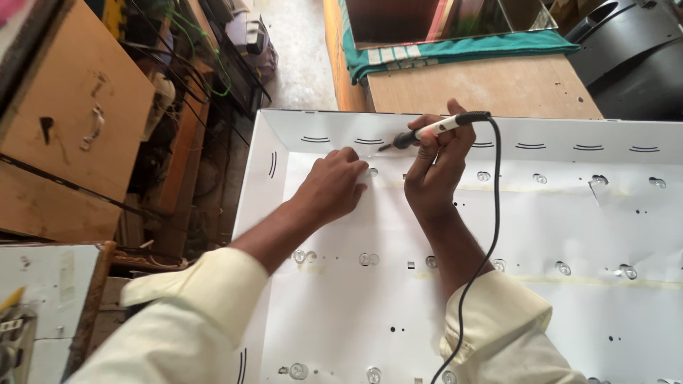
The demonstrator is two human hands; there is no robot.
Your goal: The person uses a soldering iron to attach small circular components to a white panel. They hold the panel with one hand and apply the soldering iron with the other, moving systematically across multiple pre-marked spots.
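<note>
A large white backlight panel [569, 227] with rows of small round lenses lies in front of me. My right hand [435, 167] grips a soldering iron [434, 129] with a white and black handle, its tip pointing left near the panel's upper wall. A black cord [492, 213] runs from the iron down past my right sleeve. My left hand [333, 186] rests flat on the white sheet, fingertips beside a lens just below the iron's tip.
A wooden table [484, 85] with a teal cloth [455, 51] and a dark framed panel stands behind the white panel. Wooden boards [71, 121], cables and clutter fill the left side. A dark curved object [633, 57] sits at the top right.
</note>
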